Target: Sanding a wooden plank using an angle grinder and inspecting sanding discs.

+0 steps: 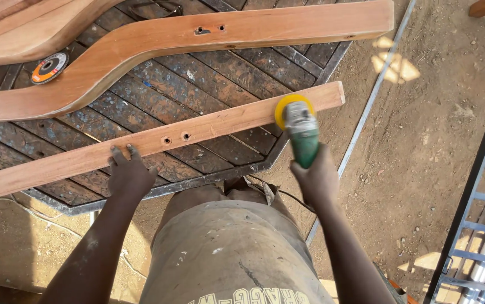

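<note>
The person is standing at a metal work surface (209, 90) with a grid of dark, rusted bars, and a long wooden plank (158, 138) is lying across it just ahead of both hands. Its long axis is running from the lower left up to the upper right, rising slightly as it goes, with the squared end pointing right and the far left end running out of view. Two small holes are showing near its middle.

The left hand (130, 174) is pressing flat on the plank's near edge, fingers spread wide over the wood, just left of the holes. The right hand (318, 177) is wrapped closed around the body of a green angle grinder (301, 135), whose yellow sanding disc (293, 107) is sitting on the plank toward its right end (so this hand is nearer that end, the left nearer the middle). The grinder is pointing away from the person, crossing the plank's length.

Beyond the plank, a curved wooden piece (197, 39) is lying roughly parallel, and a spare flap disc (49, 67) is resting beside it
</note>
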